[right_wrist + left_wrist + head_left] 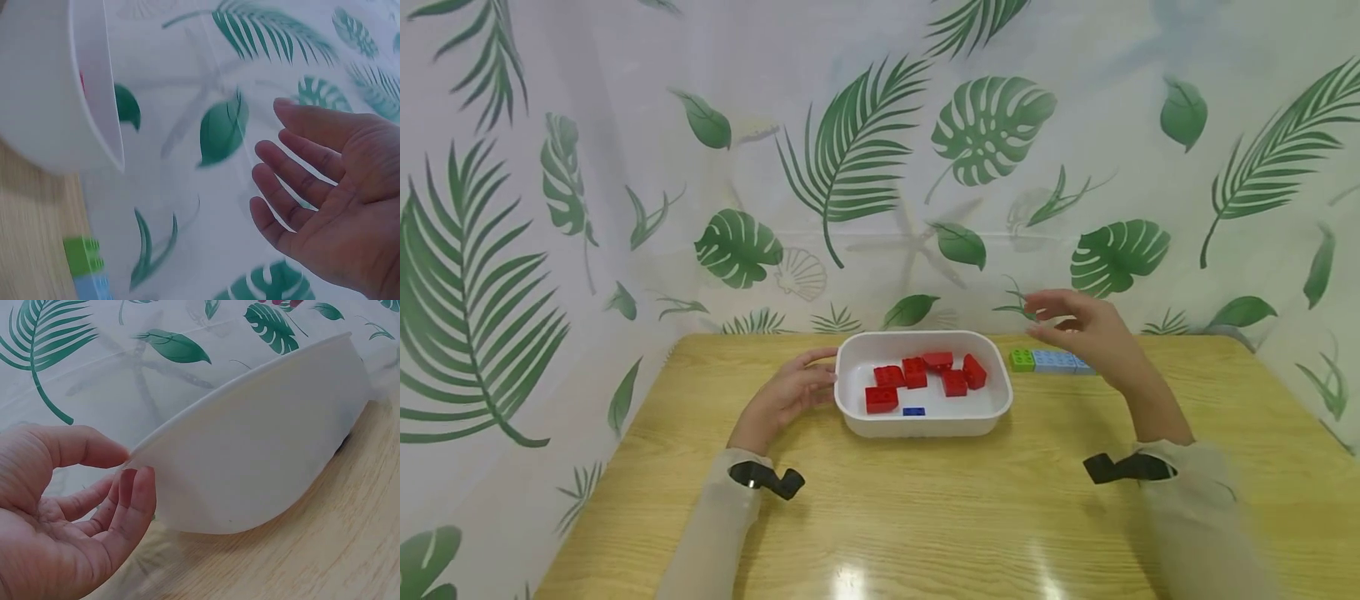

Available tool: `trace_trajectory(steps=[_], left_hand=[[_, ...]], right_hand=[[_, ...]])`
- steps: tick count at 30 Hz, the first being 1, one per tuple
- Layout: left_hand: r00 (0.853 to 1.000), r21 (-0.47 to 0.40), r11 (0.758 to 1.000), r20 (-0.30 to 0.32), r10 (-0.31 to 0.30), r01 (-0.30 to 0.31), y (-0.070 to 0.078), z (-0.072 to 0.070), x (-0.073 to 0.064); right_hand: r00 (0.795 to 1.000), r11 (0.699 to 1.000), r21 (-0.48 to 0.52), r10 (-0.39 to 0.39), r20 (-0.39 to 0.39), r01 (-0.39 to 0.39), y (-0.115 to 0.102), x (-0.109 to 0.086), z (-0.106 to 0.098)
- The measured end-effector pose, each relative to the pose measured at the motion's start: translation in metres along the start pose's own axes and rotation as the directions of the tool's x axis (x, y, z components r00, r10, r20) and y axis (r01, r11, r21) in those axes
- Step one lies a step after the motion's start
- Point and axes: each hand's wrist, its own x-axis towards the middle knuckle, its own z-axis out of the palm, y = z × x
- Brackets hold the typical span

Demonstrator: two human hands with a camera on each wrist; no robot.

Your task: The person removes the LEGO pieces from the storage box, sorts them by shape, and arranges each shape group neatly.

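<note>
A white plastic tub (pixel 925 427) stands on the table with several red toy bricks (pixel 882 400) and a small blue brick (pixel 913 412) inside. At its left end my left hand (pixel 786 396) holds the rim with its fingertips; in the left wrist view these fingers (pixel 134 500) are bent against the outer wall. My right hand (pixel 1086 329) hovers in the air to the right of the tub, fingers loosely bent and nothing in them. Below it lies a row of bricks, a green brick (pixel 1022 360) followed by light blue bricks (pixel 1055 361), partly hidden by that hand.
The wooden table (pixel 940 508) reaches back to a white curtain (pixel 865 75) printed with green leaves. The row of bricks lies close to the table's back edge, just right of the tub.
</note>
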Motion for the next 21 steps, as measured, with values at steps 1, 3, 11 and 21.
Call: trace_trajectory(steps=[1, 3, 11, 21], left_hand=[[1.000, 0.000, 1.000, 0.003, 0.001, -0.001, 0.001, 0.000, 0.000], [1.000, 0.003, 1.000, 0.014, 0.001, -0.001, 0.004, 0.000, 0.001], [0.998, 0.070, 0.997, 0.052, -0.029, 0.026, 0.009, -0.005, 0.006], [0.997, 0.068, 0.998, 0.069, -0.024, 0.020, 0.008, -0.006, 0.005]], right_hand=[[1.000, 1.000, 0.000, -0.015, 0.025, 0.015, -0.006, 0.002, 0.006], [0.996, 0.999, -0.004, -0.032, 0.085, 0.032, -0.017, 0.007, 0.018], [0.959, 0.997, -0.005, -0.076, 0.271, 0.080, -0.038, 0.026, 0.071], [0.908, 0.986, -0.030, -0.140, 0.395, 0.165, -0.035, 0.034, 0.119]])
